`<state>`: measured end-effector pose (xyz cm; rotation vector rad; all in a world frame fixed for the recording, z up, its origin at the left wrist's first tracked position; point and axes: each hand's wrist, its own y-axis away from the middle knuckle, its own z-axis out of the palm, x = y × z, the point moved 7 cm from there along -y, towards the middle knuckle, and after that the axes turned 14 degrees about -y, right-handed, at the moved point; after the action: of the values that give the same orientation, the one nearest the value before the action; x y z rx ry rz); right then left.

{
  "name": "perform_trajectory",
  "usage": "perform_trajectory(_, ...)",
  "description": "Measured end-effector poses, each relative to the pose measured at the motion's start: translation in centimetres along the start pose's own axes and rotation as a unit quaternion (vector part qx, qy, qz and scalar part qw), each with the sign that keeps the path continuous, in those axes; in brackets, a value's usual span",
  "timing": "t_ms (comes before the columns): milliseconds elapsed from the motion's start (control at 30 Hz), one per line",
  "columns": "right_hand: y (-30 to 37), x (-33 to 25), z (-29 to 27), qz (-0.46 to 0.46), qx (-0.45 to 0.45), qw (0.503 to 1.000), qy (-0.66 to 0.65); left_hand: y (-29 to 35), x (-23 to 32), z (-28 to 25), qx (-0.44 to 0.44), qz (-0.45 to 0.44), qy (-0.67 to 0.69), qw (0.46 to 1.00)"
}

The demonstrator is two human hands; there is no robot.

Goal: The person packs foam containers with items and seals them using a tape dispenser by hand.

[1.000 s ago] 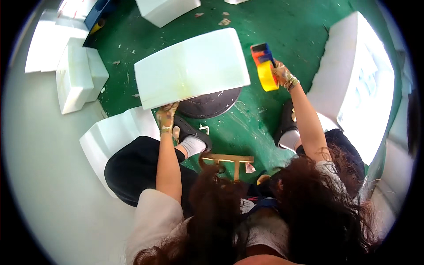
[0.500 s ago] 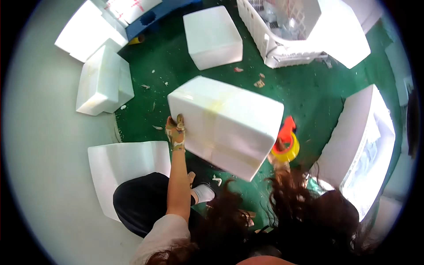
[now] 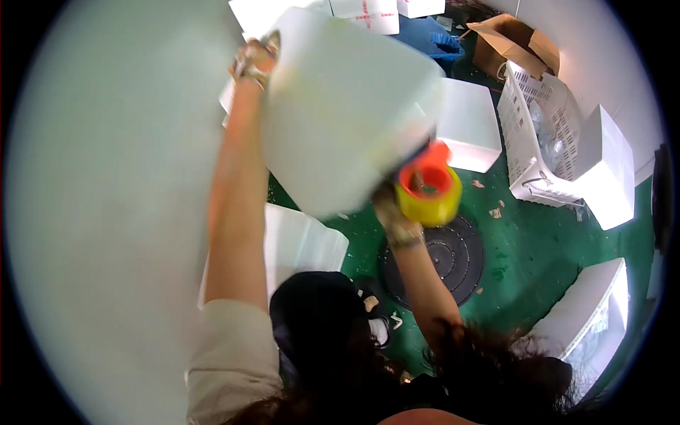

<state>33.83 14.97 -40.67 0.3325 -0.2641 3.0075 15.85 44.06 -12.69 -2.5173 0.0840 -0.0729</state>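
Note:
A large white foam box (image 3: 347,106) is raised off the floor and tilted, blurred by motion, with a yellowish tape strip faintly showing. My left hand (image 3: 255,62), in a patterned glove, grips its left edge with the arm stretched out. At the box's lower right edge, my right hand (image 3: 393,216) holds an orange tape dispenser (image 3: 439,152) with a roll of yellow tape (image 3: 440,205). The right fingers are partly hidden behind the dispenser and smeared, so whether they also press on the box is unclear.
A round black ringed disc (image 3: 443,262) lies on the green floor (image 3: 517,248). Foam boxes stand at the back (image 3: 467,120) and by my knee (image 3: 301,241). On the right are a white basket (image 3: 524,134), a foam piece (image 3: 609,170) and an open foam box (image 3: 581,312). A cardboard box (image 3: 506,49) stands behind.
Both hands have lifted the foam box up and to the left from above the floor, bringing the tape dispenser along. The black disc has come into sight, and the view has turned left.

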Motion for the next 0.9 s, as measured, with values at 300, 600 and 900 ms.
perform_trajectory(300, -1.9, 4.3, -4.2, -0.052, -0.013, 0.944, 0.325, 7.1, -4.0, 2.8, -0.021, 0.241, -0.16, 0.957)
perform_trajectory(600, 7.0, -2.4, -7.6, 0.027, 0.01, 0.841, 0.54, 39.9, -26.6, -8.6, -0.032, -0.198, 0.056, 0.978)
perform_trajectory(900, 0.4, 7.7, -6.5, -0.006, -0.011, 0.836, 0.548, 57.2, -34.7, 0.0, -0.022, -0.549, 0.598, 0.583)
